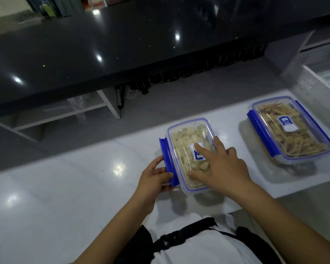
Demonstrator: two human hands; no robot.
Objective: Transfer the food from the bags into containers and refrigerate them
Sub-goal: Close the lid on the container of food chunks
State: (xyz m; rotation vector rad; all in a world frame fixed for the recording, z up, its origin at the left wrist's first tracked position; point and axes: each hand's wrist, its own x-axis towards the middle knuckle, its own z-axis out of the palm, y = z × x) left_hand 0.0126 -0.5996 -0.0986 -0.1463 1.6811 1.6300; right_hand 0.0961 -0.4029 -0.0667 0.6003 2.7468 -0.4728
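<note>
- Near container (187,149): clear plastic, rectangular with rounded corners, blue seal line round the lid, standing on the white glossy counter (65,187) close to its front edge
- Inside, pale chunky food pieces (181,141), lumpy and off-white, filling the tub
- Blue-and-white label (197,155) stuck at the lid's centre; print seen upside down and too blurred to read
- Blue latch (167,161) along the lid's left side, raised outward, long and flat
- Left hand (152,180) gripping that latch, thumb on its near end, fingers curled round its outer edge
- Right hand (221,166) spread flat on the lid, fingers straight and pressing, index tip on the label
- Far container (290,130): same clear tub, set well apart to the right on the counter, blue latches folded down on both long sides
- Within it, thin tan strip-shaped food (274,119), packed lengthwise
- Its own label (285,123) likewise blue and white, lettering not legible
- Dark polished countertop (103,44) beyond, speckled, with bright light reflections
- White apron with black straps (189,231) at the bottom edge
</note>
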